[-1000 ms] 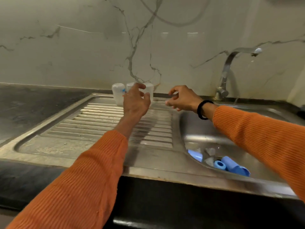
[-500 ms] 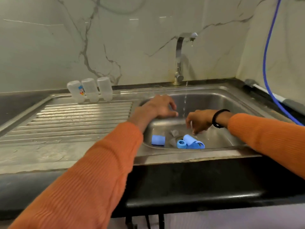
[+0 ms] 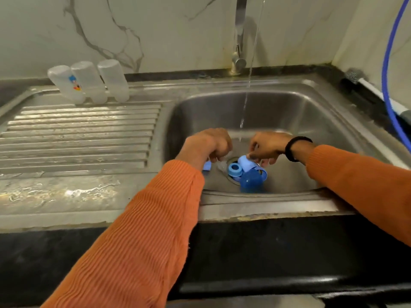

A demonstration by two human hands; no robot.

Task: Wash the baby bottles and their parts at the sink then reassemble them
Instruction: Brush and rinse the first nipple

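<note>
The stainless steel sink basin holds a cluster of blue plastic bottle parts around its drain: a dark blue domed cap nearest the front wall, a light blue threaded ring just left of it, a pale blue cap touching the ring from behind, and one more blue piece half hidden by the left wrist, so four blue pieces can be counted, with a clear part lying blurred between them. A thin stream of water falls from the steel tap into the basin between the two hands. On the ribbed steel draining board to the left, three clear plastic baby bottles stand upside down in a row, touching one another, at the back edge; the leftmost carries a small cartoon print in blue and red, with no writing that can be read. The left hand is down in the basin with curled fingers, and whether it grips anything I cannot tell. The right hand, a black band on its wrist, pinches the pale blue cap with thumb and fingertips
</note>
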